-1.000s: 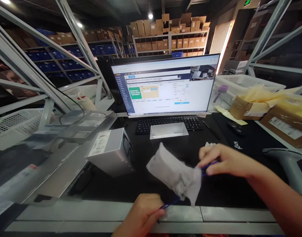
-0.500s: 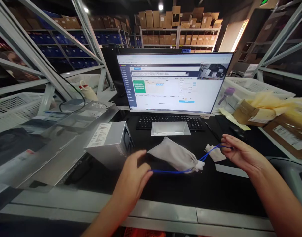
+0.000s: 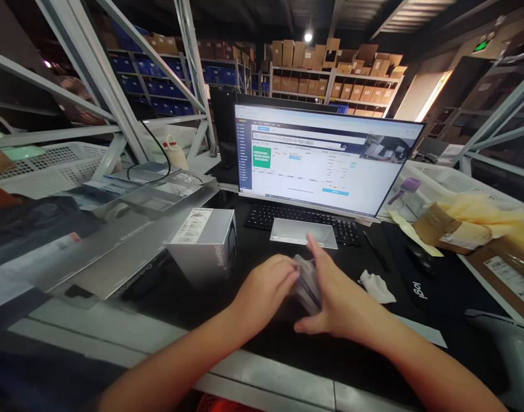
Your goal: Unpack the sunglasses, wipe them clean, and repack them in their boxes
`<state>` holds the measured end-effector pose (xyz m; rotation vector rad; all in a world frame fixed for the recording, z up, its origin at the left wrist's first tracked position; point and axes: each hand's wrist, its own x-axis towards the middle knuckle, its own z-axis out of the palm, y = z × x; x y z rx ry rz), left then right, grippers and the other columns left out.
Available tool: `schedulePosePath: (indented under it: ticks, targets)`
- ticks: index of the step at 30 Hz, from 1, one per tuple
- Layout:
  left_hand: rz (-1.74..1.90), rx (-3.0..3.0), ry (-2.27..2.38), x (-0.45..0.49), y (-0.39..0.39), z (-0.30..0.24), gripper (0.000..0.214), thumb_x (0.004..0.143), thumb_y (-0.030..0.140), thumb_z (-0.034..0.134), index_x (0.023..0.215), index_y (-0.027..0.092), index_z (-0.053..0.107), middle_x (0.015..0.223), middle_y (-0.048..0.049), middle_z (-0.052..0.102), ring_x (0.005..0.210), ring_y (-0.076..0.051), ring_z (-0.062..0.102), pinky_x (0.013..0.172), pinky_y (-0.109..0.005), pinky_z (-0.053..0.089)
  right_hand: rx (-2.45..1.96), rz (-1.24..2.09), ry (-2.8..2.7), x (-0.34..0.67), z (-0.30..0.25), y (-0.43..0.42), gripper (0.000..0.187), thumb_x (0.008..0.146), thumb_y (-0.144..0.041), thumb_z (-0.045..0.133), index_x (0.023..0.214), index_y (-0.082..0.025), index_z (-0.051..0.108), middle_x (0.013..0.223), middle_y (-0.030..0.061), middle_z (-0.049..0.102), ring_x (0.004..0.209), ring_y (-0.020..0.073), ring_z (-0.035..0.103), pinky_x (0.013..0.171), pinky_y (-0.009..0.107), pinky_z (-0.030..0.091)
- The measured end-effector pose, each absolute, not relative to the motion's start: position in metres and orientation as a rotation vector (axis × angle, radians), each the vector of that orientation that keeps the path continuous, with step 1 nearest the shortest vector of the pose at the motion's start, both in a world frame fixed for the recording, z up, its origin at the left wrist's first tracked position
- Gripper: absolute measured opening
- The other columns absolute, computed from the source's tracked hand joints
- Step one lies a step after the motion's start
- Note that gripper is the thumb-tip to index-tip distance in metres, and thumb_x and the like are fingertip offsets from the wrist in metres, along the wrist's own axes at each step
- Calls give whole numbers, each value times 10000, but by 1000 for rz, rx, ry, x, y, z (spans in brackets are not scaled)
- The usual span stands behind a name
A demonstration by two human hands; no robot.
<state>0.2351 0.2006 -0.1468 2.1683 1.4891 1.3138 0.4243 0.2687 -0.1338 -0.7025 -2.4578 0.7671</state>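
My left hand (image 3: 268,286) and my right hand (image 3: 336,297) are pressed together around a small grey drawstring pouch (image 3: 307,280) just above the black desk mat (image 3: 253,320). Only a sliver of the pouch and a bit of its blue cord show between my fingers. My left fingers curl over its near side. My right palm covers it from the right. A silver box with a white label (image 3: 206,243) stands just left of my hands.
A monitor (image 3: 322,160) and black keyboard (image 3: 305,220) stand behind my hands. A crumpled white scrap (image 3: 376,285) and a mouse (image 3: 419,257) lie to the right, with cardboard parcels (image 3: 451,229) and a scanner (image 3: 506,337) further right. Flat silver boxes (image 3: 111,252) and white baskets (image 3: 51,169) sit left.
The pouch lay on the mat with the blue cord stretched between my hands; now both hands have closed in and bunched it up. The view has tilted left.
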Motion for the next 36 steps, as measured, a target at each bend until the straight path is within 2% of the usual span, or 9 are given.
schedulePosePath:
  ticks: [5, 9, 12, 16, 21, 26, 31, 34, 36]
  targets:
    - [1535, 2152, 1519, 237, 197, -144, 134, 992, 214, 519, 1043, 179, 638, 1121, -88, 685, 1017, -178, 662, 897, -313, 554, -725, 566, -2564, 422, -129, 274, 957, 707, -10, 611, 1575, -239, 279, 1352, 132, 605, 1225, 290, 593, 1044, 472, 486]
    - [1262, 2425, 1713, 220, 178, -159, 393, 868, 390, 729, 1174, 184, 594, 1151, -102, 681, 1107, -277, 620, 977, -459, 515, -912, 725, -2097, 456, -105, 307, 715, 702, -176, 744, 1384, -240, 538, 1174, 73, 682, 1032, 253, 665, 913, 390, 539]
    - [804, 2516, 1786, 213, 162, -178, 651, 693, 327, 884, 1240, 181, 564, 1131, -95, 672, 1067, -306, 614, 964, -497, 509, -874, 804, -1549, 477, -92, 321, 678, 664, -226, 816, 1301, -272, 591, 1106, 20, 667, 963, 204, 648, 800, 304, 539]
    - [823, 2518, 1764, 223, 146, -205, 292, 835, 107, 678, 1098, 189, 580, 1004, -57, 650, 938, -231, 608, 847, -389, 531, -768, 940, -1279, 476, -99, 312, 695, 653, -222, 853, 1287, -297, 579, 1223, 10, 624, 1048, 204, 621, 884, 328, 526]
    - [1268, 2734, 1530, 241, 136, -221, 242, 965, 52, 412, 1020, 169, 617, 902, -44, 654, 859, -167, 593, 868, -338, 521, -629, 991, -1690, 448, -128, 275, 638, 705, -245, 800, 1277, -312, 527, 1210, 20, 606, 1002, 198, 626, 811, 281, 536]
    - [1385, 2836, 1460, 241, 130, -220, 242, 978, 117, 434, 925, 188, 659, 809, -38, 676, 772, -162, 616, 791, -297, 556, -358, 756, -2713, 417, -134, 256, 593, 754, -116, 656, 1310, -239, 489, 1177, 79, 655, 1025, 245, 658, 877, 352, 540]
    - [1303, 2910, 1460, 242, 127, -227, 263, 931, 44, 464, 1097, 120, 653, 903, -71, 710, 876, -181, 655, 866, -344, 564, -965, 175, -3301, 387, -132, 240, 326, 838, 16, 511, 1113, -129, 609, 910, 133, 708, 832, 308, 723, 689, 382, 558]
    - [1406, 2846, 1487, 245, 129, -231, 191, 957, 124, 519, 1122, 120, 616, 929, -70, 706, 890, -183, 654, 879, -356, 562, -1057, 113, -3348, 376, -140, 237, 343, 866, 13, 501, 1175, -84, 616, 973, 197, 711, 883, 339, 730, 694, 411, 572]
    - [1422, 2754, 1578, 247, 131, -232, 185, 967, 250, 574, 1105, 130, 601, 928, -73, 694, 878, -196, 649, 877, -378, 562, -927, 269, -3331, 380, -143, 249, 428, 871, -46, 580, 1294, -112, 579, 1142, 187, 698, 1030, 304, 708, 836, 399, 576]
